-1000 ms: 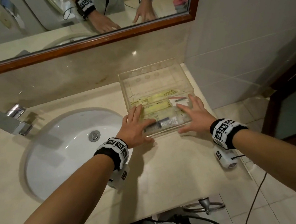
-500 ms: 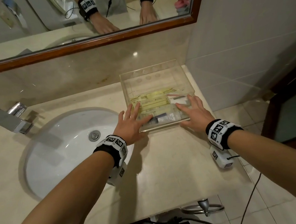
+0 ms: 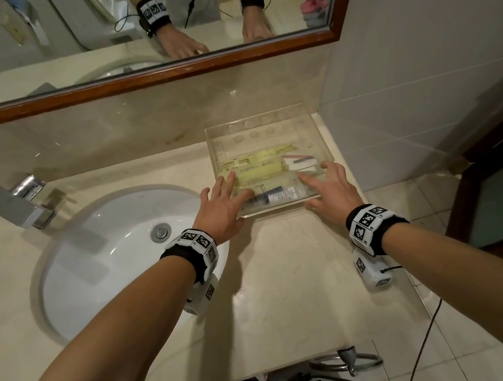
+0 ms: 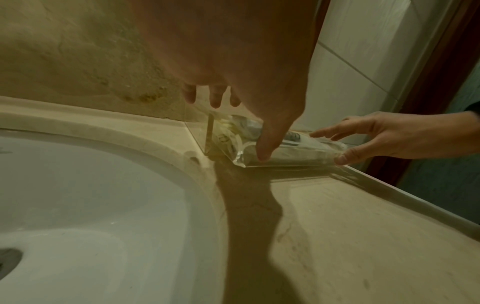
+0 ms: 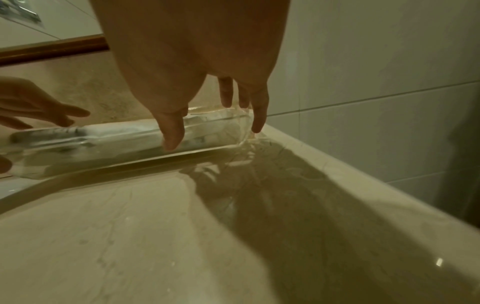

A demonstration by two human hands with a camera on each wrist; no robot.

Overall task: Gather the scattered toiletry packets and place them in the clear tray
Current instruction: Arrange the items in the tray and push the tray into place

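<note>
The clear tray stands on the counter's back right, close to the wall. In it lie yellow packets, a white and red packet and a dark toothpaste packet along the front wall. My left hand is at the tray's front left corner, fingers straight over the rim. Its thumb touches the tray's front wall. My right hand is at the front right corner, fingers spread over the rim, thumb against the front wall. Neither hand holds anything.
A white sink basin lies left of the tray, with a chrome faucet at its far left. The mirror hangs above the backsplash. A tiled wall borders the counter on the right. A chrome ring hangs below the counter's front edge.
The tray has slid a little towards the back wall, with both hands following it at its front corners. Fingers stay straight throughout.
</note>
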